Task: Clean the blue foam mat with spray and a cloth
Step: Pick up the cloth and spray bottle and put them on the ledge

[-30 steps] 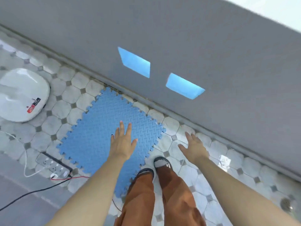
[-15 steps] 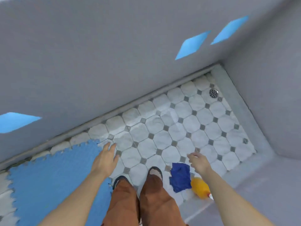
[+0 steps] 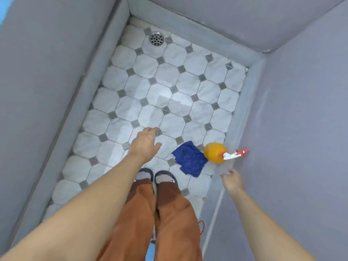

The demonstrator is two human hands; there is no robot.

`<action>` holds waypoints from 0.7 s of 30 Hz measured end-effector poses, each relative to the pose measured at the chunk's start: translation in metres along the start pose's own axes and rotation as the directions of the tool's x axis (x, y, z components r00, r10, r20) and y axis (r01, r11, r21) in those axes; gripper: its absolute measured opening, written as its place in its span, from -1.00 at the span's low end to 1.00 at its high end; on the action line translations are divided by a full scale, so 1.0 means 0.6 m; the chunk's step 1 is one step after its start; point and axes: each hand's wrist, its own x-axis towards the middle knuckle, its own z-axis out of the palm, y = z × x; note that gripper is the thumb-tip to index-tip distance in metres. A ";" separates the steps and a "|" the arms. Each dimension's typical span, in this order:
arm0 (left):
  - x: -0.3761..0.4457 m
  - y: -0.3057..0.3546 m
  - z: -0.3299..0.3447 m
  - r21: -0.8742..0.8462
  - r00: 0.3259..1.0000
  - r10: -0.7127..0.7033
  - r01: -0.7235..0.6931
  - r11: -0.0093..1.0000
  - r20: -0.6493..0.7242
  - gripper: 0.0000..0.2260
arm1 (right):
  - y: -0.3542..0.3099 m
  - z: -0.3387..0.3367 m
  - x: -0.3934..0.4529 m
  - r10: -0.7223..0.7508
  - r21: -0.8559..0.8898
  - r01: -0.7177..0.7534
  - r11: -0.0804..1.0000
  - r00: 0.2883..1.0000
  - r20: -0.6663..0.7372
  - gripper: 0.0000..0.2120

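Head view looks straight down as we stand on a white marble-look tiled floor (image 3: 169, 102) with small grey diamond insets, our 2 feet together at the bottom centre. Our left hand (image 3: 146, 143) hangs spread and empty above the tiles. Our right hand (image 3: 232, 180) is also empty, fingers loosely parted, reaching toward a round orange plastic spray bottle (image 3: 215, 153) with a white and red trigger head. That bottle sits just beside a crumpled dark blue cloth (image 3: 189, 159); whether they touch is unclear. Both rest near the raised grey ledge (image 3: 239, 110) on our right. The blue foam mat is not in view. We judge the step is picking up the supplies: the right hand should grip the bottle near its neck, and the left should cross for the cloth. Room is tight on the right, where the trigger points at the grey wall (image 3: 301, 129); open tiles stretch ahead toward a round metal drain (image 3: 156, 38).
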 end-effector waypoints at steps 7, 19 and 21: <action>0.107 0.035 0.236 0.093 0.985 0.043 -0.060 0.994 0.169 -0.42 | 0.054 0.079 0.161 -0.201 0.211 0.260 0.942 0.943 -0.265 -0.41; 0.322 0.060 0.530 0.633 0.899 0.337 -0.437 0.639 0.280 -0.25 | 0.067 0.131 0.314 -0.260 0.262 0.442 0.858 0.813 -0.521 -0.72; 0.322 0.057 0.546 0.725 0.895 0.368 -0.427 0.540 0.252 -0.41 | 0.062 0.129 0.313 -0.238 0.266 0.432 0.862 0.807 -0.541 -0.89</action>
